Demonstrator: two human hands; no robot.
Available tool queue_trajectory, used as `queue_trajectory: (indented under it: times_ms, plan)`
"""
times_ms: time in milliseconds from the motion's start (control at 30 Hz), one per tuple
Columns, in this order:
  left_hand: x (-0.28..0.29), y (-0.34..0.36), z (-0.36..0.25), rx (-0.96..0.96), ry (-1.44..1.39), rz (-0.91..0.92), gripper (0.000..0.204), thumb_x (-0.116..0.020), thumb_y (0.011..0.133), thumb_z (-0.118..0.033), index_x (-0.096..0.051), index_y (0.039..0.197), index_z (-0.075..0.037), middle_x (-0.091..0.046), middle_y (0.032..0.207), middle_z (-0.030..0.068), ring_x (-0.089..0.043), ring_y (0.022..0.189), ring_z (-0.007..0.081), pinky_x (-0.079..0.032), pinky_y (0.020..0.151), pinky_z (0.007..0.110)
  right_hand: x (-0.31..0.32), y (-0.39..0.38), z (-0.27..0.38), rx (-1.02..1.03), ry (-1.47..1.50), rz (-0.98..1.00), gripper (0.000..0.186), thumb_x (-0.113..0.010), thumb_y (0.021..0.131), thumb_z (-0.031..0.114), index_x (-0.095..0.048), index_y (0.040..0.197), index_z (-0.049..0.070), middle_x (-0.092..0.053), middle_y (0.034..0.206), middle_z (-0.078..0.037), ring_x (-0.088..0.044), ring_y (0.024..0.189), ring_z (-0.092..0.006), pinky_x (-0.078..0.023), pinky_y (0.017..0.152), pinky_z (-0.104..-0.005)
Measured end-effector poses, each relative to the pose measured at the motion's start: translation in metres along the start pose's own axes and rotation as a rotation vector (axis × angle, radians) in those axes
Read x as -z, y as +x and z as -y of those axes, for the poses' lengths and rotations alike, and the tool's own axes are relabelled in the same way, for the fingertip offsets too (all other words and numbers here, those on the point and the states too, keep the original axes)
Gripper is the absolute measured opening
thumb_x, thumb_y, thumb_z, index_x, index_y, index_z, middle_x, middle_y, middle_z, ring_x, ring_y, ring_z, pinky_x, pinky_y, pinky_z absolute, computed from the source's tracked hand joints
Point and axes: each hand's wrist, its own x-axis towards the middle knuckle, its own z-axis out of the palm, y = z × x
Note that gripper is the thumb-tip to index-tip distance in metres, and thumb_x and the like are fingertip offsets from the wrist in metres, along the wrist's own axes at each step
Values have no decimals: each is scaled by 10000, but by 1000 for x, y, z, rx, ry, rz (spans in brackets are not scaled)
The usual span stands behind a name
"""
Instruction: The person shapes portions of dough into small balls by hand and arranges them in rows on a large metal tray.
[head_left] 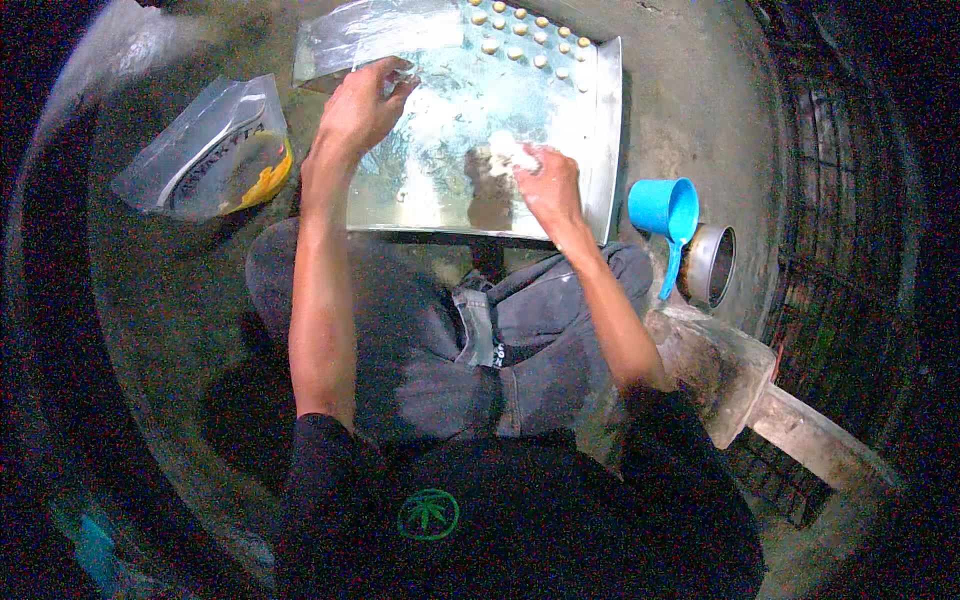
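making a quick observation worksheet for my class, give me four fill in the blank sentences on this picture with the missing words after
1. The lump in the right hand is ____ in colour.
2. The dipper beside the metal pot is ____ in colour.
3. The small round pieces sit toward the far ____ corner of the tray.
4. The clear bag with something yellow in it lies to the ____ of the tray.

Missing words: white; blue; right; left

Lone fisheye view from the head, facing steeply down past chest and lap, fairly close, near edge of the metal tray above mid-frame
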Motion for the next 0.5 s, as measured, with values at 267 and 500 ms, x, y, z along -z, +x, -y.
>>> queue_trajectory:
  times_ms: [267, 500]
  plan:
    - [-9, 3, 7, -8, -53, 31, 375, -609, 877, -325, -618, 1151, -69, -657, 1074, 183, -626, 1009, 350, -493, 864, 412, -30, -24, 33, 163, -2, 219, 353, -542, 815, 127, -598, 1119, -42, -585, 982, -270, -562, 935, -420, -443, 889, -465]
    - [-9, 3, 13, -43, -11, -20, 343, -609, 870, -295, -626, 1135, -78, -660, 1057, 185, -626, 1002, 351, -492, 858, 414, -16, -26, 55, 366, 189, 384, 304, -580, 796, 80, -635, 1076, -24, -601, 1087, -240, -553, 1088, -372, -407, 984, -422]
